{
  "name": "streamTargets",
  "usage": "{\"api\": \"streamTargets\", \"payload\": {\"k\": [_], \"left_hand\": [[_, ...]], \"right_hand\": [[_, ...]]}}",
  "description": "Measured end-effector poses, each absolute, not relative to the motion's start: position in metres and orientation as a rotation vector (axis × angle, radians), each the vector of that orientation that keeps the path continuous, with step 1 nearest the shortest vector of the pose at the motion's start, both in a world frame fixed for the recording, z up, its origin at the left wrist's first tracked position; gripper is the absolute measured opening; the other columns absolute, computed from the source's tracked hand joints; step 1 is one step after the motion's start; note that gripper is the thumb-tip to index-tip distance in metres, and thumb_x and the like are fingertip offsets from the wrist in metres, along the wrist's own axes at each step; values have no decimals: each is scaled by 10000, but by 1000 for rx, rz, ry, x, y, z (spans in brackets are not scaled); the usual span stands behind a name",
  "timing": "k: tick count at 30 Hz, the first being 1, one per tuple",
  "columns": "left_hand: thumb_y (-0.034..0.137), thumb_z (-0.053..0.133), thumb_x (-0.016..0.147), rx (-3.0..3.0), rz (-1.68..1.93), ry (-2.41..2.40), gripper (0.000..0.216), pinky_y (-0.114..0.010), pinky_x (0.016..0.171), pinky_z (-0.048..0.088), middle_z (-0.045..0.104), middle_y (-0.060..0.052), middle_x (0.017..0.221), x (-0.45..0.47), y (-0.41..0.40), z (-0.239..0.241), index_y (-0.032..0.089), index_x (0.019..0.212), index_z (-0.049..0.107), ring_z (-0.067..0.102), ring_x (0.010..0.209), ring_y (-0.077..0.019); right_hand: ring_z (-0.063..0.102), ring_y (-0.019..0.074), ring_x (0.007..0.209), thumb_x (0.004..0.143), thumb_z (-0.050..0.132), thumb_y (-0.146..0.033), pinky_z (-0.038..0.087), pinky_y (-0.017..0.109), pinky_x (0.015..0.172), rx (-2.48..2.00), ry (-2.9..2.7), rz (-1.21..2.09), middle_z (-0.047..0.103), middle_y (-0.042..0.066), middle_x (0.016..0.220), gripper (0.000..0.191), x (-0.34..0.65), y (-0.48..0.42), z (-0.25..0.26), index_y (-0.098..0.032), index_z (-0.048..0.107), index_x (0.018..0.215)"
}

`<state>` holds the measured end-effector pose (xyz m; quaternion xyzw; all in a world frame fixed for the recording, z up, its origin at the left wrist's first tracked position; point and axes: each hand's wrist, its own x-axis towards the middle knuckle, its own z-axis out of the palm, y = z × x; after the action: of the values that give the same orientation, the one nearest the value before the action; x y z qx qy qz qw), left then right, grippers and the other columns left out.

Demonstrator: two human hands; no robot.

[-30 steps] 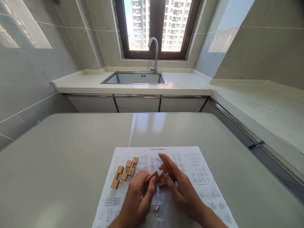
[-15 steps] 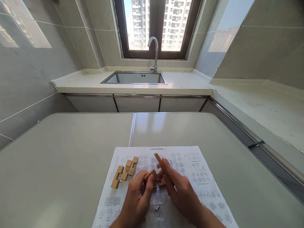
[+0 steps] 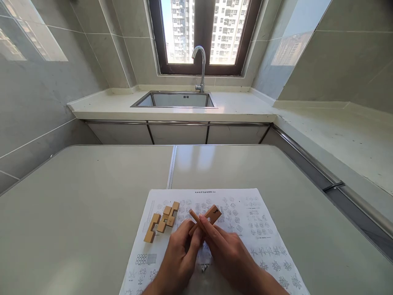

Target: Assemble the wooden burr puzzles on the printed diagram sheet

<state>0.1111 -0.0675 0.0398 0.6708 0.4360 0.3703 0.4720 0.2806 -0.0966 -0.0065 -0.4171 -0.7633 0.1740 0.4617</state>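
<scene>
Pale wood showed at the lower centre of the frame, where two notched bars (image 3: 211, 214) crossed each other just above the printed sheet (image 3: 260, 229). Both hands were closed on them. The left hand (image 3: 179, 258) pinched the crossing from the lower left with thumb and forefinger. The right hand (image 3: 229, 256) came in from the lower right, its fingers laid along the longer bar, whose far end bore a small dark mark. Whether the notches had seated into one another could not be told, since fingers covered the joint.

Left of the hands, a group of loose pieces (image 3: 161, 223) lay on the sheet, close together and apart from the held pair. The sheet rested on the grey table (image 3: 76, 205), its diagrams too small to read. A sink (image 3: 175, 100) and tap (image 3: 201, 65) sat under the window at the upper centre, well apart from the work.

Mating the two bars well seemed to call for one hand to steady its bar while the other slid its own square into the notch, without twisting. A light grip near the joint looked best, with fingertips out of the slots so nothing blocked the fit. Holding the pair low over the sheet would let a slipped piece drop only slightly.
</scene>
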Motion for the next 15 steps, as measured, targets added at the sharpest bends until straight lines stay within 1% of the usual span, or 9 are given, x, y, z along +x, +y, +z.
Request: {"api": "streamTargets", "payload": {"k": [3,6,8,10,12,15], "left_hand": [[522,505,1059,1631,846,1048,410,-299,664,530,645,-39,758,111,-68,39,208,808,592,600,704,-197],[493,500,1062,1633,841,1035,382,-313,687,532,655,-46,785,110,-69,41,213,818,587,613,724,-207],[473,491,1066,1631,851,997,352,-328,723,550,672,-52,815,110,-70,44,216,864,619,632,753,-219],[449,479,1074,1626,856,949,320,-341,764,565,691,-60,860,111,-71,48,220,940,658,653,796,-230],[426,472,1080,1620,856,912,306,-341,778,571,698,-65,888,111,-71,50,223,1007,688,662,819,-232],[414,471,1083,1622,851,907,313,-340,782,573,682,-65,886,111,-72,50,223,1048,717,648,806,-223]], "right_hand": [[804,215,831,1051,443,-55,664,294,626,-1044,-1848,371,802,119,1114,731,279,-98,-6,-319,213,1693],[788,190,701,1054,483,-78,624,262,558,-1066,-1825,306,817,89,1000,701,279,-99,-3,-320,264,1675],[764,181,598,1048,528,-98,604,257,512,-1095,-1778,261,823,58,894,637,279,-101,-1,-308,355,1624],[734,171,509,1032,577,-107,584,254,467,-1118,-1723,209,815,28,807,535,278,-103,-1,-297,472,1520],[721,165,469,1014,615,-102,573,251,443,-1115,-1699,164,820,22,798,452,278,-105,-1,-290,547,1419],[726,174,458,1012,618,-97,558,255,414,-1095,-1713,125,835,36,825,404,278,-104,0,-281,574,1369]]}}
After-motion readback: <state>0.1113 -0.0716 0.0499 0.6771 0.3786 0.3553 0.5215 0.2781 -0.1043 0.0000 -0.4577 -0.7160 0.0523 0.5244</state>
